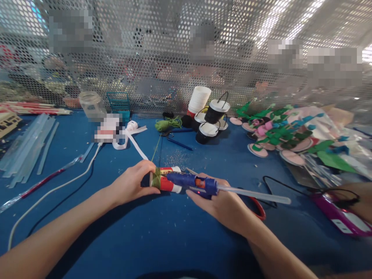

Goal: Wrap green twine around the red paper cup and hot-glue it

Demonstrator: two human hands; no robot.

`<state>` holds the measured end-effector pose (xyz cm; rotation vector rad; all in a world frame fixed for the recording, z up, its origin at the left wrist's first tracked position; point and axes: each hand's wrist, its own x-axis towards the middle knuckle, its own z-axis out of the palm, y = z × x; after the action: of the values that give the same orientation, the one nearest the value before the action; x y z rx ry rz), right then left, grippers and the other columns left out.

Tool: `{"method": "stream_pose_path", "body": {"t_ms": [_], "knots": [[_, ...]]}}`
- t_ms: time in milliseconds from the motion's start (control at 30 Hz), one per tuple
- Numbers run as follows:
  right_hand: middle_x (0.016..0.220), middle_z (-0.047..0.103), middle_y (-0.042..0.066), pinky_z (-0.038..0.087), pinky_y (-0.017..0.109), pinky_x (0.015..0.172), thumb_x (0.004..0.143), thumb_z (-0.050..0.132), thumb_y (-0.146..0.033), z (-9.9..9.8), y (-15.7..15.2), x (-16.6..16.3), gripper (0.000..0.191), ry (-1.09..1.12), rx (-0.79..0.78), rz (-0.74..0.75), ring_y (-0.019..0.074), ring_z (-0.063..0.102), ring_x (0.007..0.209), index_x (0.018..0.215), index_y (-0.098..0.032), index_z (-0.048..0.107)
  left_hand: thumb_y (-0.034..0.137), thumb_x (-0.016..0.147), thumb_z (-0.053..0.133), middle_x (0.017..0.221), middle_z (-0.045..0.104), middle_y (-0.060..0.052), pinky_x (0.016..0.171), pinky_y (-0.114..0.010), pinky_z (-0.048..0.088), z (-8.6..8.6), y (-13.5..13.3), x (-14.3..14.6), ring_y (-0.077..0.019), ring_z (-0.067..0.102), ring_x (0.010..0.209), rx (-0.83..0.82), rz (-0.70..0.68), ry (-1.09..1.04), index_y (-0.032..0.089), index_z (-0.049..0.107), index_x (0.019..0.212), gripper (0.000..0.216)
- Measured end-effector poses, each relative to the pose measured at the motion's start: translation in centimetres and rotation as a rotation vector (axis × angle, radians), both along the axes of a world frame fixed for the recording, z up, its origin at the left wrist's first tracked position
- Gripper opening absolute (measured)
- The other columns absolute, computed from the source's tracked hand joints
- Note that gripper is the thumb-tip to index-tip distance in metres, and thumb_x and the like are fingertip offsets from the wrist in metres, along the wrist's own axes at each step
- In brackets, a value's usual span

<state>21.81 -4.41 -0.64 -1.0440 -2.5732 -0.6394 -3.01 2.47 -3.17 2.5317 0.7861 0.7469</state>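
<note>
1 perforated screen (162, 77) backs the blue tabletop (174, 244), littered with specks (181, 159). Right hand (225, 201): wrapped round 1 blue glue gun (186, 180), nozzle at the cup. Left hand (132, 182): thumb and fingers pinching 1 red cup (167, 186), mid-table. Apparent step: gluing green yarn (156, 179) round its end; next move calls for a steady cup.

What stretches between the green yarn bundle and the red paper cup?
Head view: a thin green strand runs from the yarn bundle, over blue tabletop, to the left hand holding the paper cup.
</note>
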Motion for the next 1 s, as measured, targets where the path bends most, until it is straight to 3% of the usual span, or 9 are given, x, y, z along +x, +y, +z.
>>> {"method": "stream_pose_path", "body": {"t_ms": [300,500,667,833,1000], "knots": [[0.072,0.066,0.004,0.048,0.027,0.057,0.080,0.048,-0.016,1.3,-0.1,-0.3,0.019,0.253,-0.273,-0.049,0.0183,0.062,0.067,0.076,-0.024,0.065,0.027,0.075,0.063,0.105,0.051,-0.008,0.078,-0.033,0.049,0.2,0.0,0.2,-0.0196,0.053,0.097,0.025,-0.034,0.006,0.020,0.042,0.092,0.028],[0.069,0.064,0.003,0.048,0.027,0.059,0.078,0.053,-0.024,1.8,-0.2,-0.9,0.007,0.590,-0.669,-0.231,0.0171,0.060,0.062,0.074,-0.021,0.059,0.024,0.076,0.062,0.106,0.050,-0.008,0.079,-0.033,0.048,0.2,-0.1,0.2,-0.0196,0.054,0.096,0.023,-0.059,-0.004,0.020,0.043,0.091,0.025],[0.066,0.062,0.001,0.046,0.026,0.053,0.076,0.053,-0.026,1.3,-0.3,-0.6,0.005,0.691,-0.689,-0.260,0.0159,0.058,0.057,0.074,-0.022,0.057,0.022,0.075,0.063,0.107,0.050,-0.010,0.080,-0.033,0.048,0.3,0.0,0.2,-0.0199,0.053,0.098,0.036,-0.062,-0.002,0.019,0.043,0.092,0.026],[0.063,0.059,0.001,0.044,0.027,0.053,0.077,0.050,-0.025,2.1,-0.1,-1.0,0.009,0.641,-0.725,-0.270,0.0157,0.054,0.055,0.069,-0.022,0.053,0.022,0.075,0.063,0.107,0.050,-0.010,0.080,-0.033,0.048,0.3,-0.1,0.2,-0.0197,0.053,0.098,0.028,-0.065,0.003,0.019,0.043,0.093,0.027],[0.066,0.058,0.001,0.043,0.026,0.054,0.076,0.053,-0.028,1.7,-0.4,-0.9,0.009,0.632,-0.770,-0.289,0.0153,0.054,0.058,0.071,-0.021,0.052,0.025,0.075,0.063,0.106,0.051,-0.009,0.081,-0.035,0.048,0.2,0.0,0.1,-0.0202,0.052,0.100,0.007,-0.040,0.002,0.019,0.043,0.093,0.028]]}}
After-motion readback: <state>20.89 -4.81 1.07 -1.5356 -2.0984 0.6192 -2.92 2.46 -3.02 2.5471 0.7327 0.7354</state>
